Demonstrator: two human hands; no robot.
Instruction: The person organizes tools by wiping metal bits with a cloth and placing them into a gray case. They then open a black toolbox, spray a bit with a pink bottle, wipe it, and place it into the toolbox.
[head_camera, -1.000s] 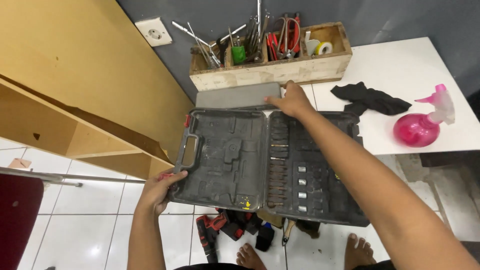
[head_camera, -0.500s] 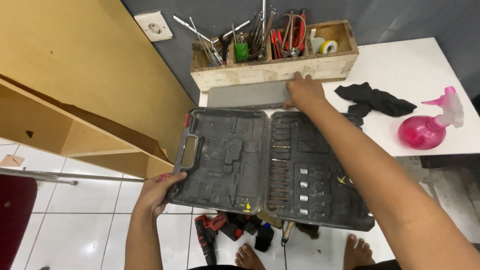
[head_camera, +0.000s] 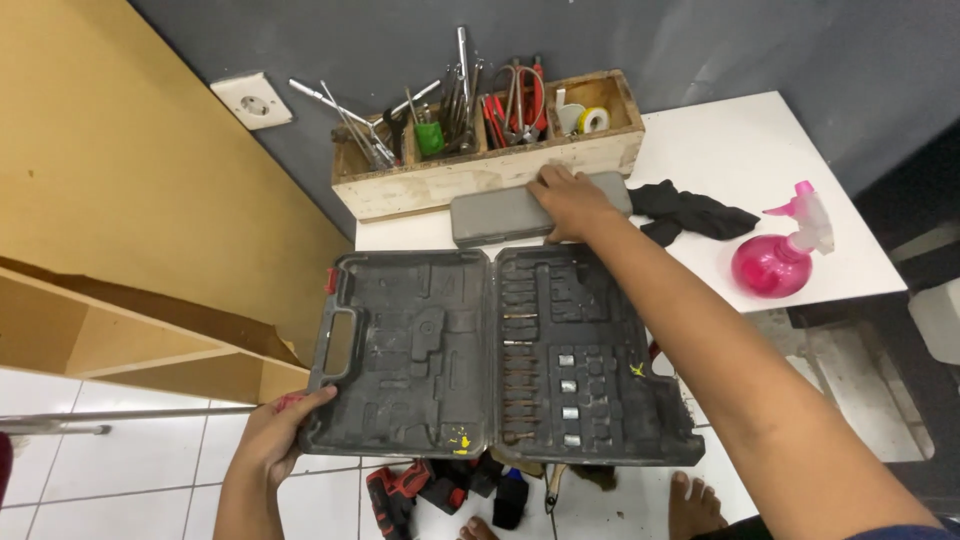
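Holding the open black tool case by its near left corner, my left hand has fingers curled under the edge beside the carry handle, thumb on top. The case lies spread flat, both moulded halves facing up, its far edge at the white table, the near part out over the tiled floor.

My right hand lies palm-down, fingers spread, on the slim grey case. I cannot tell whether it grips or only presses. Over the last second that grey case has slid rightward and turned slightly, now angled along the front of the wooden tool box, its right end near the black cloth. In my judgement this clears table room behind the open case.

A pink spray bottle stands well apart to the right. A red cordless drill lies on the floor beneath.
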